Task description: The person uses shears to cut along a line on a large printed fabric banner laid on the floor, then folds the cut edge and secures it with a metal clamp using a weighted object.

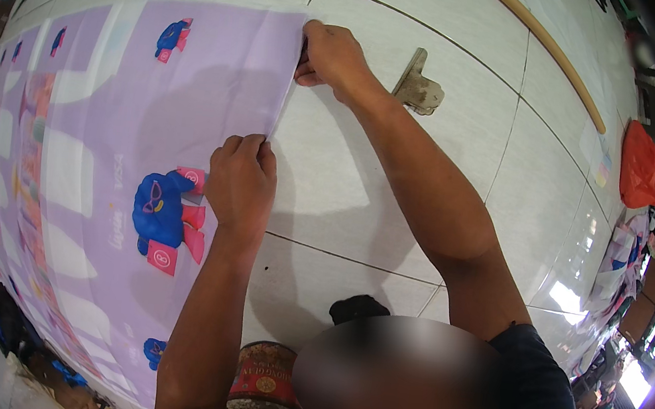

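Note:
A wide lilac printed fabric sheet (211,94) with blue cartoon figures and white shapes lies flat across the left side of the tiled surface. Its right-hand edge passes under both of my hands. Near the far corner, my right hand (332,58) is closed with the fingers pinched on that edge. Lower along the same edge, my left hand (243,183) is also closed, thumb and fingertips pressed together on the fabric. The fingertips of both hands are partly hidden. To the right of my right wrist rests a worn metal bulldog clip (420,86), touched by neither hand.
A long tan rod (551,51) lies at the far right, with a red plastic bag (641,166) beyond it. Close to me stand a red round tin (267,375) and a black object (359,309). Piled printed cloth (616,262) borders the right side.

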A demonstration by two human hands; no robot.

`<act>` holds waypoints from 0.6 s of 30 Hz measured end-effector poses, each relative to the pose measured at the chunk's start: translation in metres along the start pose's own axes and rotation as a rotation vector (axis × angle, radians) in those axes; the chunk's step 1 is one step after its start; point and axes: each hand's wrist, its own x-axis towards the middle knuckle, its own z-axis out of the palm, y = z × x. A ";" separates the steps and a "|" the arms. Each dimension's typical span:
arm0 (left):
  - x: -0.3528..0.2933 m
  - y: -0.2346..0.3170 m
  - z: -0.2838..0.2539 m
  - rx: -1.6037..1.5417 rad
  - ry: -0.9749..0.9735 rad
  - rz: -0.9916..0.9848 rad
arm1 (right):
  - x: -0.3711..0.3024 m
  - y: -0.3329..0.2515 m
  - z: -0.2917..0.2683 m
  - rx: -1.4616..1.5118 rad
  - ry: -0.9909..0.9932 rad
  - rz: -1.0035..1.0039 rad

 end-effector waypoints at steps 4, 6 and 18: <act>-0.001 0.001 -0.003 -0.034 -0.025 -0.038 | -0.008 0.000 -0.005 -0.251 -0.031 -0.075; 0.000 0.004 -0.005 -0.044 -0.044 -0.060 | -0.005 0.002 -0.004 -0.256 -0.033 -0.099; -0.001 0.000 -0.004 -0.073 0.004 -0.029 | 0.001 -0.002 0.003 -0.042 -0.029 -0.043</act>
